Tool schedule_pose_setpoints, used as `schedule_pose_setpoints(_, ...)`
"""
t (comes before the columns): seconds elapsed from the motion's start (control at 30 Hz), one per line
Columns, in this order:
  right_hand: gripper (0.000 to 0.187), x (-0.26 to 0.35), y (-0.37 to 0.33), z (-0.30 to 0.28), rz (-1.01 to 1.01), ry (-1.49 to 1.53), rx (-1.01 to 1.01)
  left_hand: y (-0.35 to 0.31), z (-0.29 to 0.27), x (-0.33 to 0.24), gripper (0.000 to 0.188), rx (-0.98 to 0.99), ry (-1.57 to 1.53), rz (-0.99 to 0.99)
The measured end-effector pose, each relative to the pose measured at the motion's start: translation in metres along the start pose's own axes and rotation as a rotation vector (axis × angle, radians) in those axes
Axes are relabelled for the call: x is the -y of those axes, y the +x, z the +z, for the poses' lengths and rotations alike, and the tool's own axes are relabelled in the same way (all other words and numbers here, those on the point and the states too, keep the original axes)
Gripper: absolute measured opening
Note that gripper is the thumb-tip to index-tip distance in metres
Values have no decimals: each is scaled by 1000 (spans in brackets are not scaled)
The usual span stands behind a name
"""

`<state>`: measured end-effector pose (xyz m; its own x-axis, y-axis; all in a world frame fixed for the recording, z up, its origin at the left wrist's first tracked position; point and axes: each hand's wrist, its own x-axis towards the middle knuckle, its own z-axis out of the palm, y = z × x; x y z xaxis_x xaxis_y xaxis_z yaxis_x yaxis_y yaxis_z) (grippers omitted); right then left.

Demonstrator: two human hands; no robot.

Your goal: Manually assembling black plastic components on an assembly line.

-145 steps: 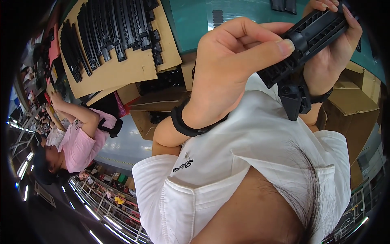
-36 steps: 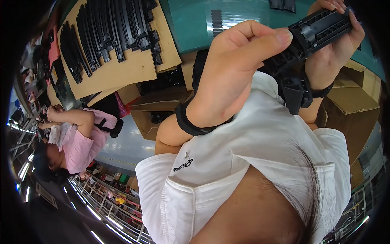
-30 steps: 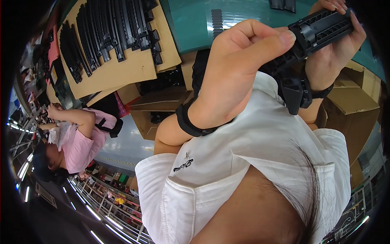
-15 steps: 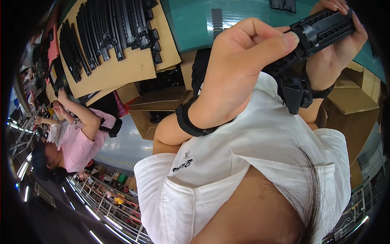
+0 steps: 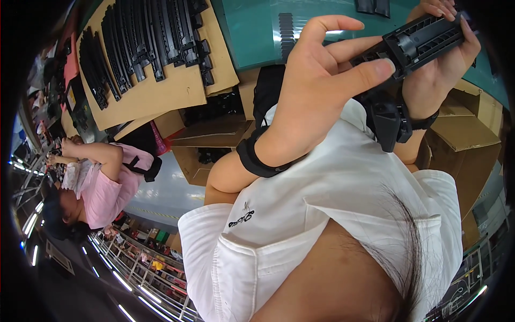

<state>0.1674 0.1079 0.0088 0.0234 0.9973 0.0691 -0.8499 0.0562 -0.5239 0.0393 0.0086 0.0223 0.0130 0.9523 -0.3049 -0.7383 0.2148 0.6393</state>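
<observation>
- The black plastic part [image 5: 424,45] is in the upper right of the frame, held up off the tabletop [image 5: 247,40] and slanted; its ribbed, hollow side faces the camera, probably so that the recesses can be seen while fingers work along its edge.
- The right hand [image 5: 441,72] grips the far end, fingertips over the upper edge and the palm behind, which seems to make it the steadying hand.
- The left hand [image 5: 327,88] is partly open: its thumb presses the lower edge at the near end, the index finger stands raised clear of the part, and another finger reaches to the upper edge. This looks like a light pinch that leaves most of the face uncovered; how firm it is cannot be told.
- In the upper left, long black strips [image 5: 145,40] lie side by side on a cardboard sheet [image 5: 161,96], an arrangement that likely keeps them sorted and easy to pick up.
- Two dark pieces [image 5: 374,7] lie together at the top edge, apart from those strips.
- An open carton [image 5: 464,131] stands at the right, below the tabletop's edge, presumably low to keep the working space free.
</observation>
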Motion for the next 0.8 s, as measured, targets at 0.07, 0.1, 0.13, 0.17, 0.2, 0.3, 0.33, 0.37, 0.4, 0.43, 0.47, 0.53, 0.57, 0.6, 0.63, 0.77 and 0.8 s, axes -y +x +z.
schedule_pose_setpoints(0.07,26,-4,-6,8,-45,2,-4,-2,1,-4,53,12,-19,-55)
schedule_pose_setpoints(0.1,26,-3,-6,7,-46,2,-5,-1,1,-4,53,13,-19,-55)
schedule_pose_setpoints(0.13,26,-3,-6,6,-24,30,-7,0,-1,-2,53,22,-25,-46)
schedule_pose_setpoints(0.17,26,-2,-5,4,-3,57,-9,1,-2,-1,52,31,-30,-37)
schedule_pose_setpoints(0.2,26,-1,-5,2,18,85,-11,1,-3,-1,52,41,-36,-28)
schedule_pose_setpoints(0.3,26,3,-4,-4,22,83,25,2,-4,-6,50,31,13,-75)
schedule_pose_setpoints(0.33,26,5,-3,-6,25,82,43,2,-4,-8,50,26,37,-100)
schedule_pose_setpoints(0.37,26,8,-2,-9,25,82,43,2,-5,-7,50,26,37,-99)
schedule_pose_setpoints(0.4,26,11,0,-12,34,73,74,3,-6,-6,48,35,28,-104)
schedule_pose_setpoints(0.43,26,13,2,-14,43,64,106,3,-8,-5,47,44,20,-108)
schedule_pose_setpoints(0.47,25,14,2,-15,52,54,136,3,-10,-4,46,52,11,-115)
schedule_pose_setpoints(0.53,25,11,2,-13,31,37,113,5,-16,-1,41,45,13,-107)
schedule_pose_setpoints(0.57,25,9,1,-11,8,20,90,7,-19,-1,36,38,16,-100)
schedule_pose_setpoints(0.6,25,8,1,-9,-15,3,69,9,-21,-1,31,31,20,-92)
schedule_pose_setpoints(0.63,25,8,1,-12,-15,0,61,14,-26,-7,31,30,19,-100)
schedule_pose_setpoints(0.77,24,10,-1,-16,39,31,1,29,-66,-50,12,79,1084,201)
schedule_pose_setpoints(0.8,24,11,-1,-16,38,12,4,31,-73,-55,13,129,1705,475)
